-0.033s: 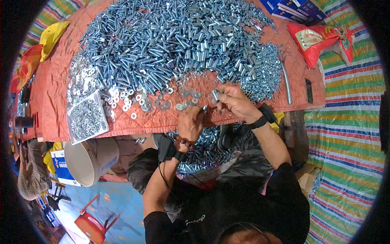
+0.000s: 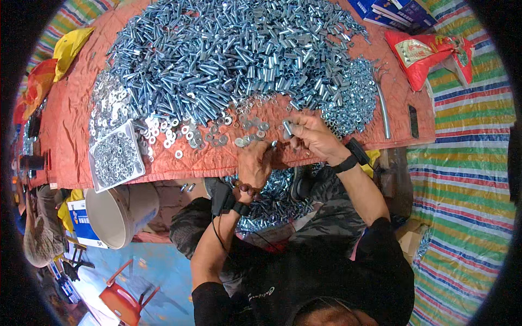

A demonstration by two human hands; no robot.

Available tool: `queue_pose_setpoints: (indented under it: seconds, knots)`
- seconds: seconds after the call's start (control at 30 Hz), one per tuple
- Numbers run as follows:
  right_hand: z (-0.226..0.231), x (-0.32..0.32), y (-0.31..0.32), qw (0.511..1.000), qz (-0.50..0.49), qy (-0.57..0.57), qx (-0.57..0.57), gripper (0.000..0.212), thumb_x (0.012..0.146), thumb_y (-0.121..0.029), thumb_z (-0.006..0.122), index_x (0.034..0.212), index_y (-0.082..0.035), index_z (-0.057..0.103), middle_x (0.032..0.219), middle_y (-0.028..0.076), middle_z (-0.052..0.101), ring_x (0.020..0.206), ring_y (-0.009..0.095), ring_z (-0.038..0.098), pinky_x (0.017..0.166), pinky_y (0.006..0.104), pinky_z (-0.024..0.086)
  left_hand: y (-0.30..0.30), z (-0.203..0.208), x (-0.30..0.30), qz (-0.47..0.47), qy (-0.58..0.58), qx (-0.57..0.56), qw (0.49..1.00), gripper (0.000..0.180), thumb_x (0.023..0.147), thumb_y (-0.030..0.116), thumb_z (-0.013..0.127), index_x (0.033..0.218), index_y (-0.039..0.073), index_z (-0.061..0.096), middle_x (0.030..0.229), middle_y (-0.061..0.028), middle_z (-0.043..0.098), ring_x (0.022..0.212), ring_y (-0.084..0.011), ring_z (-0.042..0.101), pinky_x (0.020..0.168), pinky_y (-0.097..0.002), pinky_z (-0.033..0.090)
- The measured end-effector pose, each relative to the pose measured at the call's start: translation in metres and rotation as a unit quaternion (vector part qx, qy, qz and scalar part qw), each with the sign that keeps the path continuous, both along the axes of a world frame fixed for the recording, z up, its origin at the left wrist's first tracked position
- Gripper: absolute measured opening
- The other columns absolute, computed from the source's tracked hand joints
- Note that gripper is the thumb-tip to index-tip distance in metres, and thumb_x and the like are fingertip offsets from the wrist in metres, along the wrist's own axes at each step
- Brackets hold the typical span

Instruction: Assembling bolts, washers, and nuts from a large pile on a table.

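Note:
My right hand pinches a short shiny metal sleeve between thumb and fingers, just above the table's near edge. Close beside it on the left, my left hand is closed, knuckles up. A small metal end sticks out at its fingertips; the rest of that piece is hidden, and it looks like a bolt. Flat washers lie scattered on the red cloth right in front of my hands. Beyond them spreads a big heap of bolts and metal sleeves.
A white tray of washers sits at the table's near left edge, above a pale bucket. Small nuts are piled at right, near a metal rod, a dark phone-like slab and a red bag. More metal parts lie below the edge.

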State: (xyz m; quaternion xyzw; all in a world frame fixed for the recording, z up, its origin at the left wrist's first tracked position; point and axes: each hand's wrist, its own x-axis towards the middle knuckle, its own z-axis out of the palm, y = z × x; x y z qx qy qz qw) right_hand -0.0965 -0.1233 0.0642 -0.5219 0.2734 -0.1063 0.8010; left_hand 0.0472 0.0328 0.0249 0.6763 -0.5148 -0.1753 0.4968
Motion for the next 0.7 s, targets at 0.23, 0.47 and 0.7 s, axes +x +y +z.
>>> queue_pose_setpoints:
  seconds: [0.23, 0.47, 0.7]
  knots:
    - [0.004, -0.005, 0.0, 1.0, 0.013, 0.001, -0.017, 0.033, 0.095, -0.021, 0.061, 0.119, 0.001, 0.059, 0.09, 0.005, 0.065, 0.07, 0.01, 0.06, 0.062, 0.0222, 0.049, -0.005, -0.001, 0.001, 0.007, 0.009, -0.011, 1.0, 0.011, 0.08, 0.003, 0.063, 0.091, 0.002, 0.064, 0.081, -0.0194, 0.06, 0.076, -0.0413, 0.059, 0.064, -0.0462, 0.045]
    - [0.016, -0.005, 0.01, 0.966, 0.008, 0.078, -0.245, 0.021, 0.091, -0.009, 0.061, 0.11, 0.0, 0.066, 0.088, 0.001, 0.063, 0.075, 0.007, 0.058, 0.066, 0.0206, 0.048, -0.005, 0.0, 0.0, 0.008, -0.006, -0.004, 1.0, 0.012, 0.079, 0.002, 0.063, 0.091, 0.002, 0.064, 0.081, -0.0185, 0.06, 0.076, -0.0405, 0.06, 0.064, -0.0458, 0.045]
    - [0.013, -0.004, 0.011, 0.927, 0.038, 0.063, -0.367, 0.026, 0.084, 0.0, 0.061, 0.11, 0.002, 0.064, 0.096, 0.004, 0.058, 0.083, 0.009, 0.055, 0.07, 0.0216, 0.048, -0.005, -0.006, 0.001, 0.006, -0.014, -0.007, 1.0, 0.013, 0.078, 0.001, 0.063, 0.091, 0.003, 0.064, 0.08, -0.0179, 0.059, 0.075, -0.0398, 0.059, 0.063, -0.0454, 0.045]
